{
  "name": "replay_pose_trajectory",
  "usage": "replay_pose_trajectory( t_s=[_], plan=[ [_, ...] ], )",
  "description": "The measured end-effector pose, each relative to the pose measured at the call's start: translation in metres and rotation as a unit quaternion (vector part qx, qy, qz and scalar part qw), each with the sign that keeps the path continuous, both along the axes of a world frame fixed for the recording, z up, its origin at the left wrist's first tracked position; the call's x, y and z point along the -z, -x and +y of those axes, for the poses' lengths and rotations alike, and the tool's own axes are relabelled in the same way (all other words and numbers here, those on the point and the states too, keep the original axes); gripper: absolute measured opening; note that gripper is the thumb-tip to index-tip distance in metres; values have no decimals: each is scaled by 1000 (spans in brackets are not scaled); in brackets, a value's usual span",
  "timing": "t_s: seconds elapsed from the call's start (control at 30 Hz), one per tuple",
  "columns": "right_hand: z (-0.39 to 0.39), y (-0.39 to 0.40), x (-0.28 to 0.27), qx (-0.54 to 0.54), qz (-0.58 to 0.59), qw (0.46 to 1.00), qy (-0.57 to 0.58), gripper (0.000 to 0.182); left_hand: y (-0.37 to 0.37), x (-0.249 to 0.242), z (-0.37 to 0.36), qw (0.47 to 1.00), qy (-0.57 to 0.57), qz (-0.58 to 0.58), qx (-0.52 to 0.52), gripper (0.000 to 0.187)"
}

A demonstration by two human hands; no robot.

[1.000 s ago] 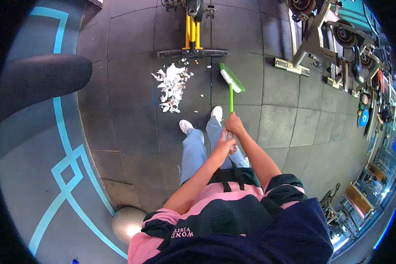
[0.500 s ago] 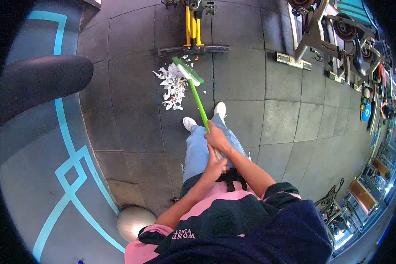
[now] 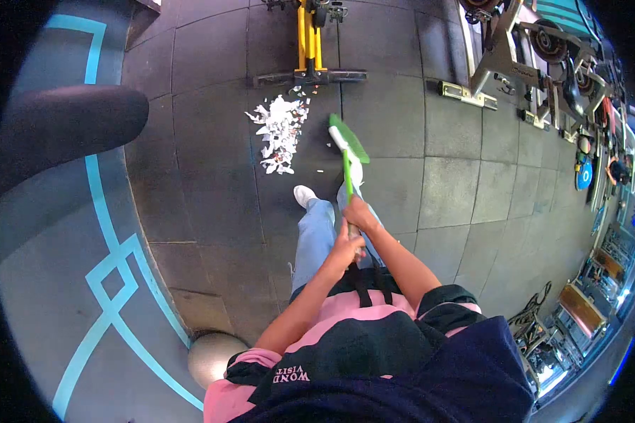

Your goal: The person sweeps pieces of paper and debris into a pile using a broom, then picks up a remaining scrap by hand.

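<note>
On the dark rubber floor (image 3: pixel 212 211) of a gym, a person in a pink-and-black top stood with both hands stacked on one broom (image 3: pixel 346 158). Nearest the body, the left hand (image 3: pixel 345 248) was clenched around the top of the handle; just beyond it and touching, the right hand (image 3: pixel 360 213) gripped the green shaft a little lower, making it the hand closer to the working end. From that grip the broom's long axis ran almost straight forward, away from the person, tilted down to the floor, passing over the white shoes (image 3: pixel 304 195). Its green head (image 3: pixel 348 137) pointed ahead and rested on or just above the tiles; contact could not be judged. The head sat crosswise to the shaft. To the left of the head, near but apart, lay a heap of white paper scraps (image 3: pixel 279 130), with a few stray bits between heap and bristles. Farther on stood the yellow frame of an exercise machine (image 3: pixel 309 49), its black foot bar just behind the scraps.
</note>
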State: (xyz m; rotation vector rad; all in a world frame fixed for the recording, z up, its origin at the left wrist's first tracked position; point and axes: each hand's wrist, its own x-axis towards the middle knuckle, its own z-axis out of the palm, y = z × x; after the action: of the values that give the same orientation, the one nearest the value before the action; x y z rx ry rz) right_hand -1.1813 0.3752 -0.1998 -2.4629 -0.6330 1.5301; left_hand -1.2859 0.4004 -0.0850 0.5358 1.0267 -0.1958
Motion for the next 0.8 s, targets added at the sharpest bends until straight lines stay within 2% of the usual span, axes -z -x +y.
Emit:
replay_pose_trajectory(
  t_s=[0.07, 0.13, 0.2, 0.27, 0.3, 0.33, 0.4, 0.43, 0.53, 0.6, 0.63, 0.7, 0.8],
  plan=[
    [12, 18, 0, -18, 15, 1000, -2, 36, 13, 1, 2, 999, -14, 5, -49, 76],
    [17, 36, 6, 4, 30, 999, -27, 35, 28, -5, 7, 999, -25, 15, -33, 76],
    [20, 50, 6, 7, 40, 999, -25, 38, 41, -16, 8, 998, -57, 4, -26, 80],
    [20, 62, -10, 34, 64, 994, -81, 43, 47, -26, 7, 997, -70, 17, -4, 83],
    [16, 67, -18, 49, 57, 990, -121, 55, 50, -31, 4, 996, -82, 32, 15, 86],
    [11, 72, -21, 51, 56, 990, -121, 55, 54, -36, 0, 996, -83, 31, 17, 86],
    [4, 82, -29, 193, 193, 954, -122, 64, 62, -46, -8, 992, -113, 28, 55, 88],
    [9, 80, -58, 252, 258, 925, -119, 70, 66, -55, -10, 991, -115, 29, 55, 88],
    [-3, 92, -71, 285, 250, 914, -147, 67, 78, -70, -11, 988, -121, -5, 95, 90],
    [-9, 90, -74, 292, 245, 916, -127, 68, 83, -72, -13, 972, -171, -13, 162, 92],
    [-12, 89, -70, 279, 201, 932, -114, 68, 84, -69, -14, 972, -172, -14, 162, 92],
    [-16, 87, -58, 248, 123, 957, -88, 67, 82, -61, -14, 990, -108, -58, 66, 90],
    [-18, 86, -41, 251, 103, 960, -66, 64, 80, -49, -2, 997, -47, -33, 47, 88]
  ],
)
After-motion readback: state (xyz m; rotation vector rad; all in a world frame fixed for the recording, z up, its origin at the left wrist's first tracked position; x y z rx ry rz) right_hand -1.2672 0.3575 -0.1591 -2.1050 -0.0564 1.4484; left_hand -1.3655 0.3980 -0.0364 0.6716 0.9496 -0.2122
